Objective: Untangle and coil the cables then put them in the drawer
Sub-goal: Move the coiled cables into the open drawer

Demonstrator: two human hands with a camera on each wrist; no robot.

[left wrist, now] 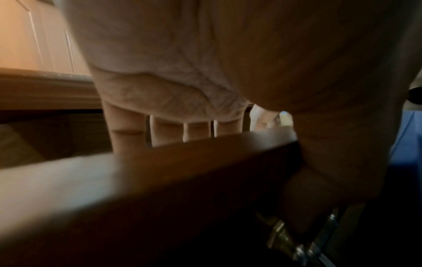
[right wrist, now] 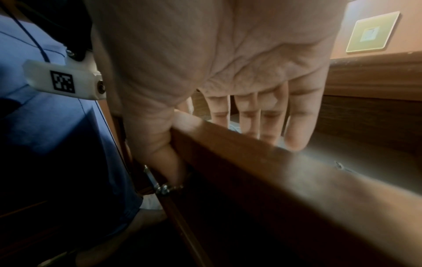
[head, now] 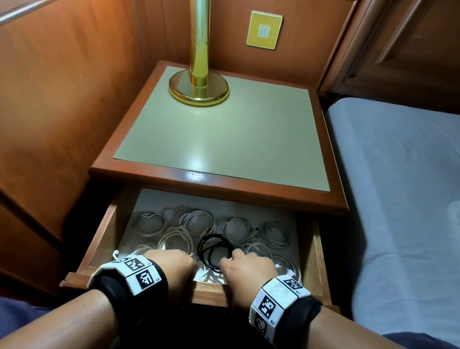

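Observation:
The nightstand drawer (head: 210, 291) stands pulled out. Inside lie several coiled white cables (head: 151, 220) and one coiled black cable (head: 211, 249) near the middle front. My left hand (head: 174, 262) and right hand (head: 250, 266) both hold the drawer's front panel, fingers over the rim inside, thumbs outside. In the left wrist view the fingers (left wrist: 128, 126) reach down behind the panel (left wrist: 160, 171). In the right wrist view the thumb (right wrist: 171, 162) presses the panel's (right wrist: 274, 171) outer face beside the metal handle (right wrist: 164, 187). Neither hand holds a cable.
A brass lamp (head: 197, 89) stands at the back left of the nightstand top (head: 229, 131). A bed with a grey sheet (head: 413, 220) lies close on the right. Wood panelling (head: 40, 81) runs along the left. A yellow wall switch (head: 264, 30) sits behind.

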